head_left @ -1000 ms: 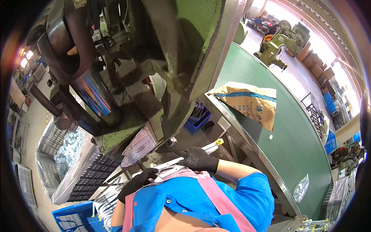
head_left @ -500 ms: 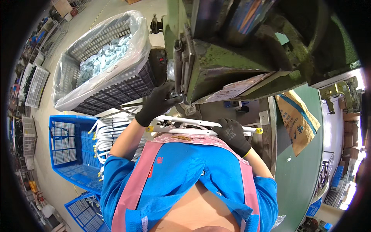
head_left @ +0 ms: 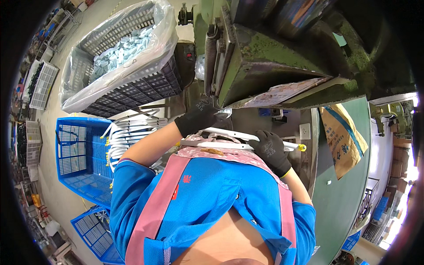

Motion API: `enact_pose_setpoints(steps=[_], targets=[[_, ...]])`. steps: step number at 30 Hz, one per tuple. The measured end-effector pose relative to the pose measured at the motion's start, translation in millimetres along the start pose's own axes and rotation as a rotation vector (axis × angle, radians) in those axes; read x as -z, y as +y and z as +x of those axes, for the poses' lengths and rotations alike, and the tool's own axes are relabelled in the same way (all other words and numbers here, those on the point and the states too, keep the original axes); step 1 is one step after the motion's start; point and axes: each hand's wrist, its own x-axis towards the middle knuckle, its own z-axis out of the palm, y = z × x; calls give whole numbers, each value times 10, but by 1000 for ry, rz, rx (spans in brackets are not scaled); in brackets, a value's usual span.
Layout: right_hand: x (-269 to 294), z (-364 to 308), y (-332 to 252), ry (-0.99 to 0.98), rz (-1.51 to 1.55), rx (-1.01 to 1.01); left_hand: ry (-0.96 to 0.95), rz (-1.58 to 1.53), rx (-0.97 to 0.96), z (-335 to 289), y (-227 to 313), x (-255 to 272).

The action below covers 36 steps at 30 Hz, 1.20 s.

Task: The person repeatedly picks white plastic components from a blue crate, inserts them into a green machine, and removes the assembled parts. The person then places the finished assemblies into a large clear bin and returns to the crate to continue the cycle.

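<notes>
Your left hand [head_left: 198, 117] has shifted closer to the white tubes [head_left: 216, 145], grip unclear; your right hand [head_left: 269, 150] stays curled round them. Lined crate [head_left: 139, 92] holds pale-blue pieces [head_left: 121, 54].

"What covers your left hand [head_left: 198, 115] and right hand [head_left: 270, 151]?"
"Matt, cloth-like gloves, both of mine."
"And the white tubes [head_left: 216, 145] by me?"
"Smooth and glossy."
"The machine [head_left: 265, 57]?"
"Painted metal, rough and scuffed."
"The bench [head_left: 338, 198]?"
"Smooth; its sack [head_left: 343, 140] looks like creased paper."
"The dark crate [head_left: 145, 92]?"
"Dull plastic, with a shiny, crinkled film liner [head_left: 79, 100]."
</notes>
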Motion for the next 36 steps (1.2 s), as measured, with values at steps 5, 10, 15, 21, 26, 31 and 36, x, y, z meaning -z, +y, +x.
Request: enact_pose_setpoints(steps=[5,10,15,21,26,31,36], targets=[[87,82,26,37,12,26,113,-295,282,-128,56,282],[179,295,45,115,31,80,-243,-218,502,-665,-170,1023],[173,537,87,156,137,96,-39,-332,662,-922,-149,1095],[44,725,302,230,305,161,135,-283,651,-725,-41,1240],[-176,726,392,237,273,179,118,-304,673,-707,-82,1207],[-352,718,415,142,352,150,96,-410,701,-784,-182,1070],[-286,618,253,93,109,80,17,-386,653,-865,-303,1024]])
